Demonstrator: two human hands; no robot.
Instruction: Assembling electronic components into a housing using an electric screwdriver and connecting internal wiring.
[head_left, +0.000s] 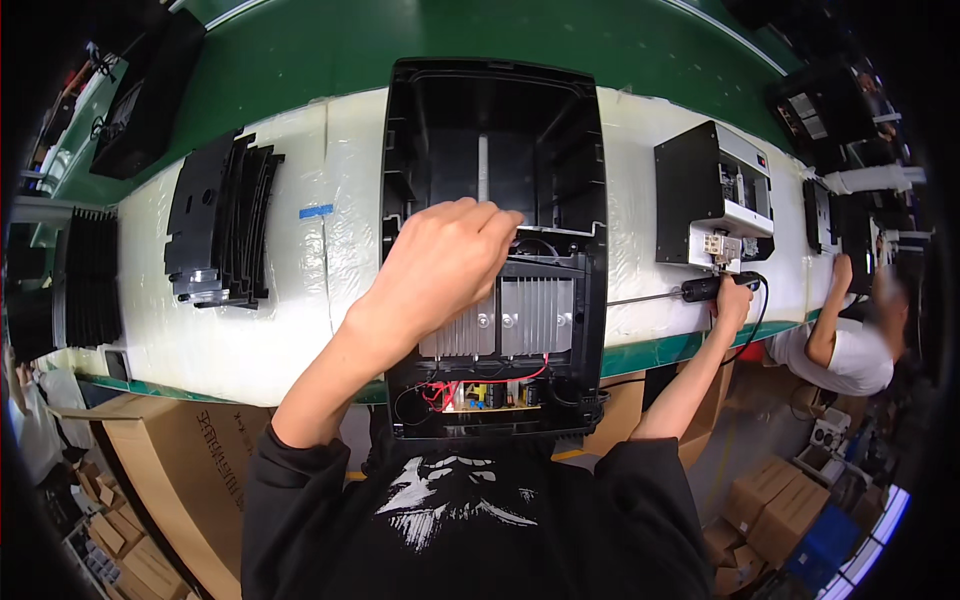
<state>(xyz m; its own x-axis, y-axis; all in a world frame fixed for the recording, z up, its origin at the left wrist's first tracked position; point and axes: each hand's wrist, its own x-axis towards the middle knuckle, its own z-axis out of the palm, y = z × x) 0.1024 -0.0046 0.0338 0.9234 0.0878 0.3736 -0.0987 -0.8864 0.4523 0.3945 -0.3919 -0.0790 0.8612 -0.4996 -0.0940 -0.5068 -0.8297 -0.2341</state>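
Note:
My left hand (455, 260) is closed over the middle of a large open black plastic housing (598, 170) in front of me. Its fingertips are turned away, so I cannot tell what they hold. Below them sit ribbed silver heat sinks (538, 315), red wires (440, 396) and a circuit board (492, 396) inside the housing. On the right, my right hand (735, 300) is wrapped around a black electric screwdriver (702, 289). The long thin bit points left toward the housing's side. Just beyond that hand stands a black and white screw feeder (692, 195).
Stacked black panels (215, 215) stand on the white-covered bench (340, 270) at left, near blue tape (316, 211). More black finned parts (88, 280) are farther left. A cardboard box (190, 470) is below the bench edge. Another person (840, 345) works at far right.

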